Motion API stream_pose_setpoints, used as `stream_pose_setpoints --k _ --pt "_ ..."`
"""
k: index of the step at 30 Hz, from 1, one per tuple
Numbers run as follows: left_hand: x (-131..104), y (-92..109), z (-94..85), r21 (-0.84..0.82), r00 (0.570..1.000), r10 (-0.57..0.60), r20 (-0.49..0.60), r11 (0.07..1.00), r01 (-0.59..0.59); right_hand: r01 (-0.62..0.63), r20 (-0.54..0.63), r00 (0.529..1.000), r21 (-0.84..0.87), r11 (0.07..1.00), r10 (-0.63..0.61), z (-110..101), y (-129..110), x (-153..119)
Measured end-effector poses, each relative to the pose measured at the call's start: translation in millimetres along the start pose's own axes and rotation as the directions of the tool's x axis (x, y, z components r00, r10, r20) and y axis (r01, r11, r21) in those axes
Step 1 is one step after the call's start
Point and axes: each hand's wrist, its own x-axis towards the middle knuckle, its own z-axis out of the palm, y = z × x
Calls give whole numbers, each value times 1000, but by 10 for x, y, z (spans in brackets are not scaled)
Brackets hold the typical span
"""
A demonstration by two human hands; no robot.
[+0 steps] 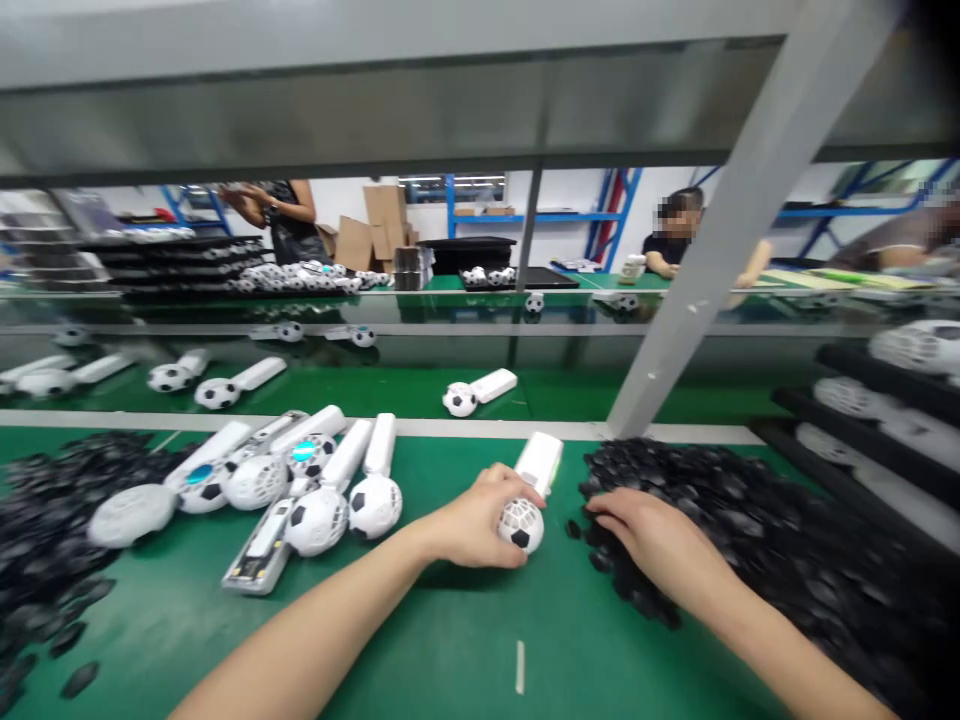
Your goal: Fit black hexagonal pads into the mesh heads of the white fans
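My left hand [480, 520] is wrapped around the ball-shaped head of a white device [538, 462] with a soccer-ball pattern; its handle points away from me on the green table [420, 640]. One black patch shows on the ball, beside open white lattice. At the left edge of a heap of small black pieces [697, 500], my right hand [630, 525] has its fingertips pressed close together among them. Whether a piece is between those fingertips is too small to tell.
Several soccer-ball devices [316, 520] lie to the left, beside another black heap [45, 530]. A conveyor [390, 395] carries more devices beyond a metal rail. A slanted post [720, 235] rises at right, near stacked black trays [885, 440]. People are in the background.
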Motion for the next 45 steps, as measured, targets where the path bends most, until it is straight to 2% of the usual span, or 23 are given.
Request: stream_pose_setpoints --k 3,6,8,11,15,21,24,26,28,31,37,40,45 --pt "-27 -22 -56 28 991 95 97 995 -98 31 8 999 21 999 -31 21 35 -24" --pt "-31 -60 -15 48 997 72 -1 996 -72 26 63 998 16 1000 -27 17 73 -40" --pt "-22 -86 23 66 996 67 -64 996 -63 66 65 996 21 998 -67 9 88 -38" --pt "-17 -104 39 66 995 93 -44 994 -90 141 53 988 52 989 -144 -23 60 -32" --pt "-31 -81 34 30 996 80 -46 996 -78 96 64 993 89 991 -102 -106 -62 -51" --pt "-7 -72 28 -21 999 33 -16 999 -33 220 -34 975 270 937 -219 -177 -188 -57" --pt "-3 -55 31 -22 1000 11 4 1000 -11 206 -83 979 399 894 -188 -177 -282 -73" --pt "-4 -39 42 -3 1000 -9 -12 1000 9 190 -131 981 472 861 -144 -153 -347 -86" --pt "-5 -29 55 25 998 -49 -42 998 50 220 -165 974 514 829 -156 -114 -388 -94" --pt "-3 -31 60 46 994 -93 -50 994 96 331 -206 943 519 788 -260 -52 -398 -86" --pt "2 -49 29 16 998 -62 -16 998 62 485 -259 874 409 773 -412 3 -442 16" --pt "7 -36 54 34 998 -50 -40 998 51 466 -251 884 410 784 -395 21 -492 79" --pt "20 -36 160 45 985 -27 -167 998 35 423 -232 906 482 767 -354 68 -499 151"
